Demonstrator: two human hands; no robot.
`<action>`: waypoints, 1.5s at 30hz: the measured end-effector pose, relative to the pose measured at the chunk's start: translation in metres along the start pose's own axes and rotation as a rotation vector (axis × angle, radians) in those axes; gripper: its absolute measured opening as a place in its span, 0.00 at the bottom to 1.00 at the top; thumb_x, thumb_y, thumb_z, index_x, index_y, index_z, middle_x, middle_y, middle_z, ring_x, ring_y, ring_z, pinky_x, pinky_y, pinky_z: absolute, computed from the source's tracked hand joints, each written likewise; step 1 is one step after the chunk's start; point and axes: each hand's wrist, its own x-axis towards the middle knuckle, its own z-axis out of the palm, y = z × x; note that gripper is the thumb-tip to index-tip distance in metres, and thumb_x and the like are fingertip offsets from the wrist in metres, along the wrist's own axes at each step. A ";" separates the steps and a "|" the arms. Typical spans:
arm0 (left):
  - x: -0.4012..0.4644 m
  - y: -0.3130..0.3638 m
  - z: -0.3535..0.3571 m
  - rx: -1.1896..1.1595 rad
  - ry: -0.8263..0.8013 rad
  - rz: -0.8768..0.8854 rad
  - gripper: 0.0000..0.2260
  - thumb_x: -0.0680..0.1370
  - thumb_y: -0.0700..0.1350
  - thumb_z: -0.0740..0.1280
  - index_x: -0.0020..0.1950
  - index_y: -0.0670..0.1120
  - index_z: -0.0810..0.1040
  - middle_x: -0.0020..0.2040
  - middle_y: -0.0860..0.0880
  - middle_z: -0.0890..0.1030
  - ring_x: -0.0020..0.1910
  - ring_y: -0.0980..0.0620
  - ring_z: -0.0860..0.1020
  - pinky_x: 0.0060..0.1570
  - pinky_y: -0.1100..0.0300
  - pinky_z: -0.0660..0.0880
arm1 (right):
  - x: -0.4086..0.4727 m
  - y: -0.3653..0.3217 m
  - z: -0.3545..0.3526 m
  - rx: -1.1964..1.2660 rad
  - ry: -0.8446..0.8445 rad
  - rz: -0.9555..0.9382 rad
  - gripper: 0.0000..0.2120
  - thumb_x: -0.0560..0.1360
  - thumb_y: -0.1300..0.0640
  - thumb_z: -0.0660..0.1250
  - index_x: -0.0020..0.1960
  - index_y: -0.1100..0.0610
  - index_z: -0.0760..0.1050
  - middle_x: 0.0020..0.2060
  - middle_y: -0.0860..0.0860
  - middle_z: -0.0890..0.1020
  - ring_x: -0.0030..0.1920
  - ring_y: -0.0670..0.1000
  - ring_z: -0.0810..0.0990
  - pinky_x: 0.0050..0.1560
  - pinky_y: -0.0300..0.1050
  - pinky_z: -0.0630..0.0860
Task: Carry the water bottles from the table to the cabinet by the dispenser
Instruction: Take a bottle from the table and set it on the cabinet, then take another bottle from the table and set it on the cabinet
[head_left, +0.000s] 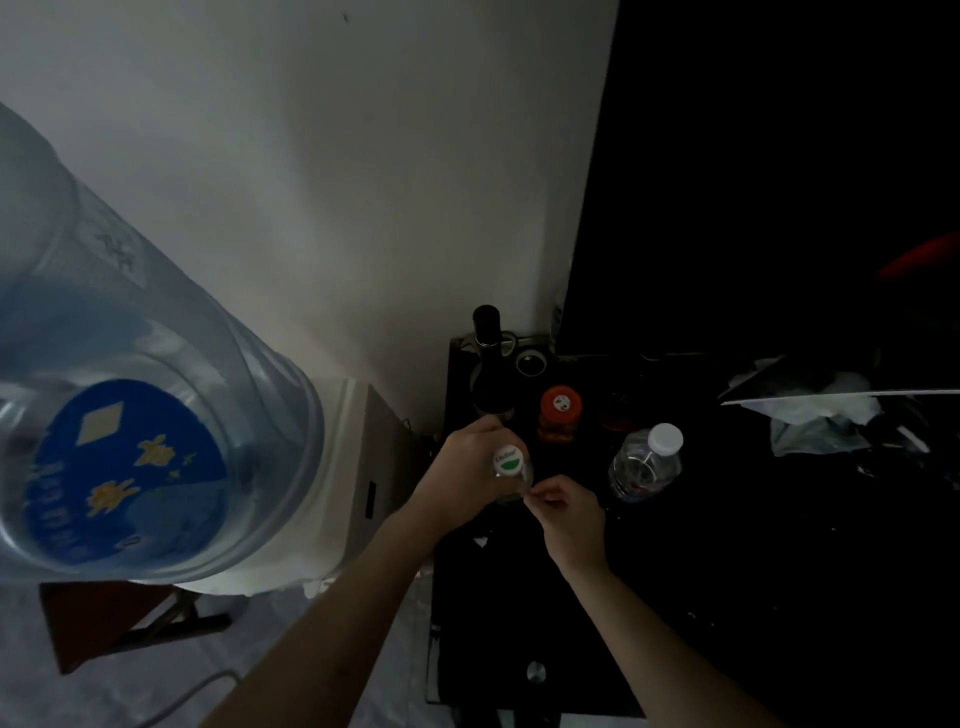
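Observation:
A clear water bottle (511, 467) with a white and green cap stands upright over the left part of the dark cabinet top (675, 571). My left hand (462, 475) is wrapped around its left side. My right hand (566, 512) pinches its lower right side with the fingertips. A second clear water bottle (647, 462) with a white cap stands on the cabinet top to the right, untouched. The water dispenser (358, 467) with its big blue-labelled jug (130, 405) is just left of the cabinet.
Behind the held bottle stand a dark wine bottle (488, 364), an orange-capped jar (560, 410) and a roll of tape (531, 362). Crumpled plastic and a white sheet (821, 410) lie at the right. A dark panel (779, 182) rises behind; a folding stool (119, 618) stands under the dispenser.

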 end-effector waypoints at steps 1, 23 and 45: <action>0.001 0.000 0.000 -0.002 -0.002 0.002 0.13 0.66 0.40 0.80 0.48 0.45 0.84 0.47 0.56 0.76 0.46 0.58 0.78 0.45 0.76 0.70 | 0.001 -0.001 -0.001 -0.004 -0.003 0.003 0.05 0.74 0.59 0.74 0.41 0.54 0.80 0.38 0.47 0.84 0.43 0.46 0.83 0.46 0.43 0.78; -0.020 0.036 -0.022 0.323 0.111 -0.049 0.21 0.74 0.49 0.72 0.67 0.54 0.76 0.71 0.47 0.68 0.66 0.42 0.65 0.65 0.42 0.69 | -0.059 -0.072 -0.048 0.043 0.020 -0.295 0.05 0.76 0.64 0.70 0.45 0.54 0.79 0.41 0.45 0.82 0.44 0.37 0.79 0.45 0.29 0.74; -0.083 0.270 -0.062 0.522 -0.015 0.432 0.21 0.79 0.57 0.67 0.71 0.54 0.71 0.69 0.54 0.69 0.67 0.48 0.68 0.60 0.50 0.71 | -0.314 -0.117 -0.237 -0.846 0.678 -0.321 0.10 0.79 0.50 0.64 0.59 0.51 0.73 0.54 0.49 0.74 0.55 0.53 0.75 0.38 0.47 0.72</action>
